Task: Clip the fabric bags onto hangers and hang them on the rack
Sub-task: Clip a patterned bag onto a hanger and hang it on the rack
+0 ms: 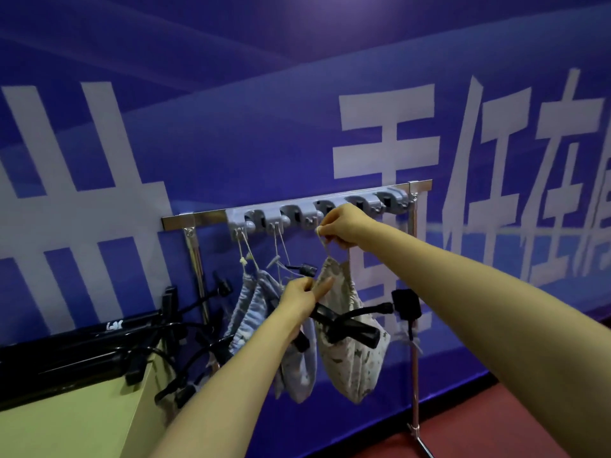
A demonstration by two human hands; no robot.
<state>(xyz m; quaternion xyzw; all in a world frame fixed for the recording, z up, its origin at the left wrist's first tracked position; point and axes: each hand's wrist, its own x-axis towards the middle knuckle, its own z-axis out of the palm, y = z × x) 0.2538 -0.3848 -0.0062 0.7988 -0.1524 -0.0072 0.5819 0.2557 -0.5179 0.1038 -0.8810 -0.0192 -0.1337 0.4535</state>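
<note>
1. The cord (325, 246) of the cream bag (350, 355) is pinched by the right hand (344, 229) just under the rack (205, 214).
2. A string (281, 256), seemingly a blue bag's (251, 309), is pinched by the left hand (299, 299), one finger straight.
3. That bag is half hidden by the arm.

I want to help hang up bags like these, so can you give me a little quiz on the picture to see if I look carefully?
1. True or false: the right hand pinches the drawstring of the cream patterned bag, just under the grey hook strip.
2. The banner behind the rack is: A red, B blue, C green.
3. Fill in: the left hand is ___ than the right hand (higher/lower).
Key: 1 true; 2 B; 3 lower.
</note>
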